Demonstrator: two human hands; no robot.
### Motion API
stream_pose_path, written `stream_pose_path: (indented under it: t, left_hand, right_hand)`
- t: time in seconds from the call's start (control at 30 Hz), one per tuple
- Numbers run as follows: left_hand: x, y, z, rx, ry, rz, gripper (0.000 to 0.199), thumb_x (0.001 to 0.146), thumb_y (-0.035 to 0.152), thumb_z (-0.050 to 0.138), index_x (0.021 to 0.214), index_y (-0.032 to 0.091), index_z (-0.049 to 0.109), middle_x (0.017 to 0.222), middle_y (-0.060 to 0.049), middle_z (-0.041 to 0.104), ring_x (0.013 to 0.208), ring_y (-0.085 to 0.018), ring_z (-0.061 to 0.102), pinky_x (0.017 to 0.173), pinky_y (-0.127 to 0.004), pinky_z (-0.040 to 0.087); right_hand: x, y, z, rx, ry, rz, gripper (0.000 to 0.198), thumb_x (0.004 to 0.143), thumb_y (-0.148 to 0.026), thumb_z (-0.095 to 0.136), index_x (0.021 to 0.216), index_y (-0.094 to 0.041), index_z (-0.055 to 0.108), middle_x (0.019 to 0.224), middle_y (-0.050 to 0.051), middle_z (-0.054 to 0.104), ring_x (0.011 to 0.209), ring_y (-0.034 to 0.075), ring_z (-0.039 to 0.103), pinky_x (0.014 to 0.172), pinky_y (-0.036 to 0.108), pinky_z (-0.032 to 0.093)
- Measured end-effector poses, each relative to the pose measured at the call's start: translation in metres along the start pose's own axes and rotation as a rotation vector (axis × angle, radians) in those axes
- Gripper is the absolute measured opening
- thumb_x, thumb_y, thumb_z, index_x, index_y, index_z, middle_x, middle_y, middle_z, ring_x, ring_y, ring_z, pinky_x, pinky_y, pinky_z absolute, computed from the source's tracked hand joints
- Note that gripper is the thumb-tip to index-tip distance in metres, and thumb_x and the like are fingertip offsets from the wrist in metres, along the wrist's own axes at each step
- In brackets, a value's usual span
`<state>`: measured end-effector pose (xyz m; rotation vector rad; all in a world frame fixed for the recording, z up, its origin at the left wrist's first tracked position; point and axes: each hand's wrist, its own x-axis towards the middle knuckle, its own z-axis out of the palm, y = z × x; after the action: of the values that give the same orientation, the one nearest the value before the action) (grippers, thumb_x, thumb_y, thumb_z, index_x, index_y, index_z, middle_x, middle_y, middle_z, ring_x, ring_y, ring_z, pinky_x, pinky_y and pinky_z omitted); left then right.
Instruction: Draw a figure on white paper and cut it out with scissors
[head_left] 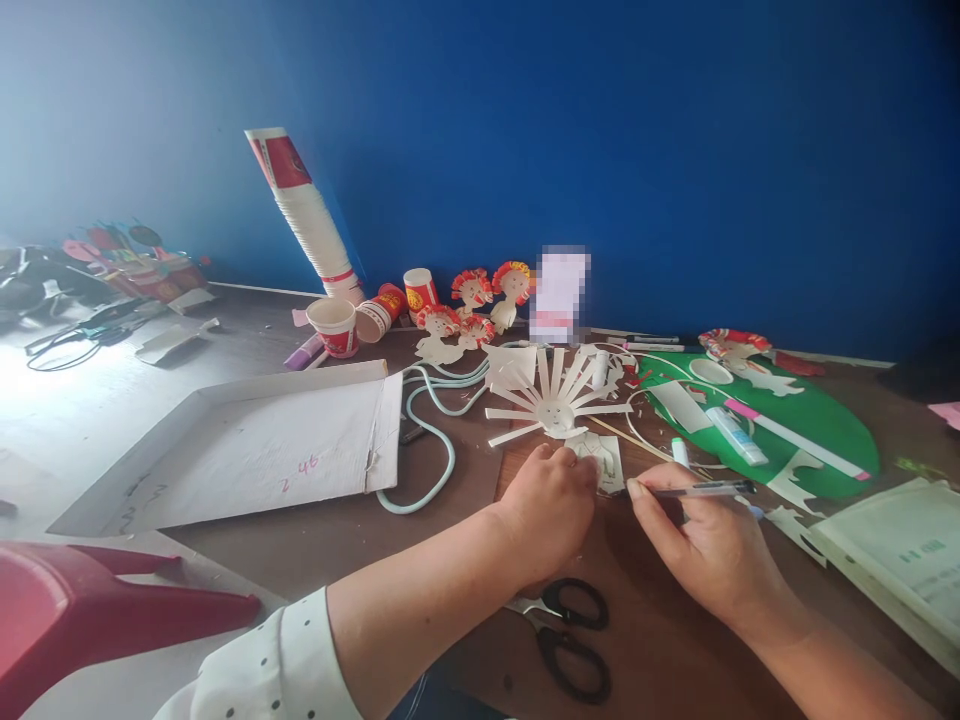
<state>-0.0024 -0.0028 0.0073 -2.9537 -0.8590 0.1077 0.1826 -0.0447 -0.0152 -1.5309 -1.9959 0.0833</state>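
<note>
Closed in a pinch grip, my right hand [716,560] has a slim pen [701,490] whose tip end points left. My left hand [553,512] is curled with its knuckles up, its fingers at the edge of a small white paper piece [609,458] that bears a drawn outline. Its fingertips are mostly hidden. Just beyond lies a paper cup cut into spread strips [556,412], with a small face drawn on its base. Black-handled scissors [574,640] rest under my left forearm, blades partly covered.
A shallow white box lid [270,440] and pale cable [450,460] lie left. Behind stand stacked paper cups [315,230] and several cut-paper figures [514,290]. At right, a green oval sheet [825,430] carries a glue stick [736,436] and pink-capped marker [795,438]. A red stool [67,620] is near left.
</note>
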Motion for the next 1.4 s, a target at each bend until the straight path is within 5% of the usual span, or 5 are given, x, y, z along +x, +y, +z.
stream_pose_path:
  t: [1.4]
  left_hand:
    - [0.0007, 0.0003, 0.0043, -0.023, 0.044, -0.002, 0.029, 0.076, 0.037, 0.06, 0.092, 0.013, 0.065, 0.112, -0.011, 0.056, 0.101, -0.024, 0.047, 0.089, -0.036, 0.037]
  right_hand:
    - [-0.0001, -0.0005, 0.0004, 0.005, 0.105, -0.057, 0.01, 0.086, -0.028, 0.052, 0.079, -0.022, 0.055, 0.066, -0.001, 0.063, 0.058, 0.015, 0.061, 0.059, 0.025, 0.044]
